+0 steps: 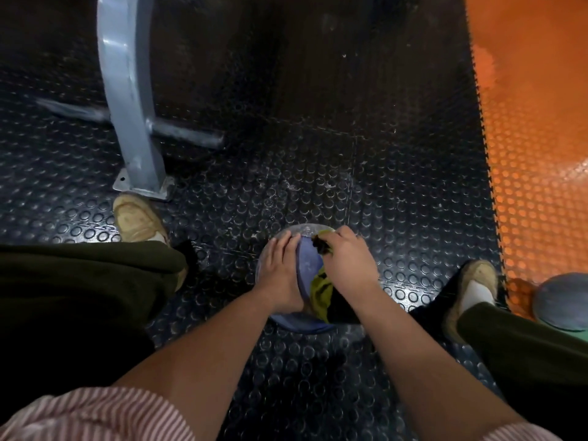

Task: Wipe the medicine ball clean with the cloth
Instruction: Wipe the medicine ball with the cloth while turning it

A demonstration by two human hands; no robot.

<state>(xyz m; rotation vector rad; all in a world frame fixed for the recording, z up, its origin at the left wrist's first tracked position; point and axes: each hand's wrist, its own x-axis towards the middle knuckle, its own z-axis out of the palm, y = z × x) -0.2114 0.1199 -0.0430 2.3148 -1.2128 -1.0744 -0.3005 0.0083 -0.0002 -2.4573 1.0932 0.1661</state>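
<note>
- Hands covered much of the round blue-purple medicine ball, which sat on the black studded rubber floor between the tan shoes. Its far rim looked pale and blurred.
- Left hand lay on the ball's left side, fingers straight and close together.
- Right hand pressed a crumpled yellow-green cloth to the ball's right side, fingers curled round it, their tips lost in a dark fold.
- Grey second ball was cut off by the right edge, by the orange studded mat.
- Grey metal post stood well apart at far left; open floor lay beyond the ball.
</note>
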